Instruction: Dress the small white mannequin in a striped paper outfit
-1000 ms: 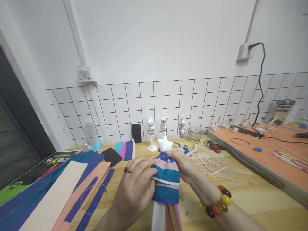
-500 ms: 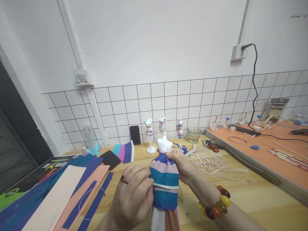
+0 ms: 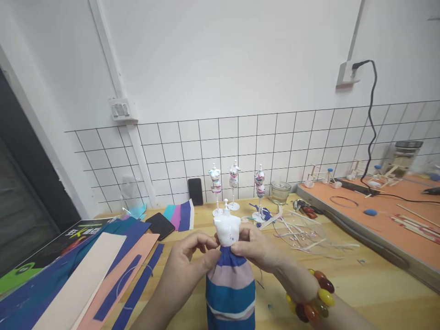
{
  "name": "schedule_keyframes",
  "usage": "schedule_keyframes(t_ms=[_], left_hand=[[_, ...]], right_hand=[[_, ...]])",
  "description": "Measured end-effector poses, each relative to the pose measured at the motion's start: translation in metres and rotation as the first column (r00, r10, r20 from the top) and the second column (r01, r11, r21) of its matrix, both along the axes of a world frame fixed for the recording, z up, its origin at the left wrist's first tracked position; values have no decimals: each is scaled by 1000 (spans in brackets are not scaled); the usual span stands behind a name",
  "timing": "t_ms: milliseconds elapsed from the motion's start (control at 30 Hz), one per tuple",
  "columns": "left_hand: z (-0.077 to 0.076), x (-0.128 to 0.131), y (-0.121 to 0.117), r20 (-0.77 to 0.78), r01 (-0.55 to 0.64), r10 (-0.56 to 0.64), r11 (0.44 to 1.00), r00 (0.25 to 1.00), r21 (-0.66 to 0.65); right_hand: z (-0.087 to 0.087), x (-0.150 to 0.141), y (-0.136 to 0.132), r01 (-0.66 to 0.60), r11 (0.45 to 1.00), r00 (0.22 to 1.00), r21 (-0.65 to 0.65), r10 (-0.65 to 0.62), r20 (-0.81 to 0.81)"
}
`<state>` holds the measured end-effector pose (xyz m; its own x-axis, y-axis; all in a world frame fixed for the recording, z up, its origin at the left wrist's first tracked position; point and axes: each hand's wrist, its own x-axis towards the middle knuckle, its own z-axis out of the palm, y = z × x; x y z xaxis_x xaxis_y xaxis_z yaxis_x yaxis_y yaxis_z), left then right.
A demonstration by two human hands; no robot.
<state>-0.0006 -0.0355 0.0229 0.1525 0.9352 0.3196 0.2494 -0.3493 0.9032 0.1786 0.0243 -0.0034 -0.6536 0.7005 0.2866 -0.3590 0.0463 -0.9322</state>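
Observation:
A small white mannequin torso (image 3: 227, 228) stands upright in front of me, wrapped from the waist down in a striped cloth skirt (image 3: 230, 289) of blue, mauve, teal and white bands. My left hand (image 3: 191, 265) pinches the top of the cloth at the mannequin's waist from the left. From the right, my right hand (image 3: 257, 248), with a beaded bracelet on its wrist, pinches the same waistline. The mannequin's base is hidden under the cloth.
Three dressed mini mannequins (image 3: 234, 176) stand by the tiled wall. Cloth strips (image 3: 103, 270) and a black phone (image 3: 159, 224) lie at left. A glass cup (image 3: 280, 191), loose white strips (image 3: 302, 234) and an orange mat (image 3: 388, 215) with small parts lie at right.
Both hands have slid up from the skirt's middle to the mannequin's waist. The mannequin now stands more upright and closer, with its white torso fully uncovered.

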Motion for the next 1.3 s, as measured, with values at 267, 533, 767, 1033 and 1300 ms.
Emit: schedule_keyframes(t_ms=[267,533,767,1033,1300], left_hand=[[-6,-2,5,3,32,-32,997,999,-77],[-11,-6,13,-67,-17,16,1000,998,-19],[-13,-7,15,-88,-41,43,999,995,26],[-12,-6,15,-41,49,-50,999,998,-23],[-11,-6,13,-8,81,-82,997,997,-2]], right_hand=[[-2,-3,-4,-57,998,998,38,56,22],[-6,-7,-1,-31,998,999,61,30,18],[-3,-8,0,-82,989,997,123,80,24],[-6,-8,1,-40,993,996,107,31,81],[1,-11,-6,64,990,991,128,-78,105]])
